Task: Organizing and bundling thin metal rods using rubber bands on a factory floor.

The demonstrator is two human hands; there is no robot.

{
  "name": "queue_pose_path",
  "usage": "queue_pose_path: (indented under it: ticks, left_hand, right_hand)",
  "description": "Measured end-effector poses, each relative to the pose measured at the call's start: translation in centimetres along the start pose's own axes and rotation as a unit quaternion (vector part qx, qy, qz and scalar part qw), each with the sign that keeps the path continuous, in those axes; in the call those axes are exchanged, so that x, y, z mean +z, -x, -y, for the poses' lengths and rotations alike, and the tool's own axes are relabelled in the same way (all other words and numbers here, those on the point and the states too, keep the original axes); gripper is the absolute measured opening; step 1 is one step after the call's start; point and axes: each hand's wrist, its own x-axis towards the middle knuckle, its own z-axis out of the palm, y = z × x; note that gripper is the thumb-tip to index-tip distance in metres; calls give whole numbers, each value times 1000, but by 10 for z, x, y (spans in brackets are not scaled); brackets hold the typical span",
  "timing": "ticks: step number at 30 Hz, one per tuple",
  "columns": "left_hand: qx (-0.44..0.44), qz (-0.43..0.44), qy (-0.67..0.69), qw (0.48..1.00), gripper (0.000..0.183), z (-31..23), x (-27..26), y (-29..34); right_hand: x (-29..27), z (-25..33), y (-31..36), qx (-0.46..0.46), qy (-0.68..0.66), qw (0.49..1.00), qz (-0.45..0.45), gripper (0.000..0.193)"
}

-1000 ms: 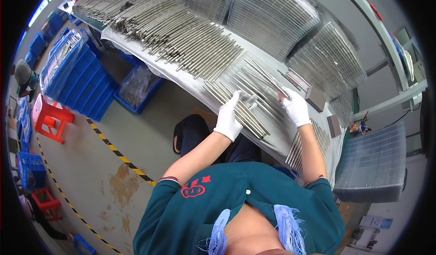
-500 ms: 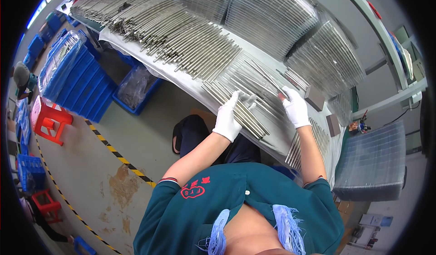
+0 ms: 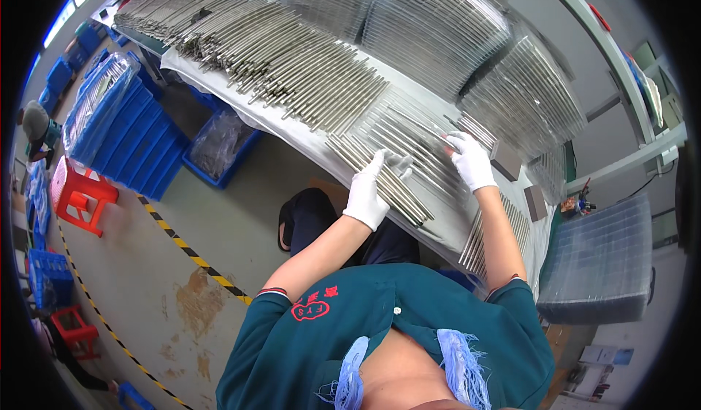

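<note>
My left hand (image 3: 367,192), in a white glove, is wrapped around a bundle of metal rods (image 3: 349,151) held slantwise over the table's near edge. My gloved right hand (image 3: 472,163) has its fingers curled and pinched at the end of a thin metal rod (image 3: 420,125), low over a clear plastic tray (image 3: 381,108). More rods lie in that tray, partly blurred. To the left, a wide row of loose rods (image 3: 321,81) covers the table. Another set of rods (image 3: 476,243) lies near my right forearm.
Stacked clear trays (image 3: 434,34) stand along the table's far side. Brown blocks (image 3: 505,160) sit right of my right hand. Further right is another tray stack (image 3: 599,257). Blue crates (image 3: 128,129) and a red stool (image 3: 82,194) stand on the floor at left.
My right hand has moved slightly away from me and to the left, and the rod at its fingers lies lower over the tray. My left hand and its bundle have hardly moved.
</note>
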Motion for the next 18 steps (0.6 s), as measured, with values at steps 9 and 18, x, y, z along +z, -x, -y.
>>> queue_pose_path:
  ticks: [9,18]
  left_hand:
    - [5,-11,-6,1000,18,1,4,0]
    - [11,-42,33,999,20,-1,13,-4]
  right_hand:
    - [-23,40,12,39,-164,984,-56,31]
    - [-20,81,31,63,-292,878,373,51]
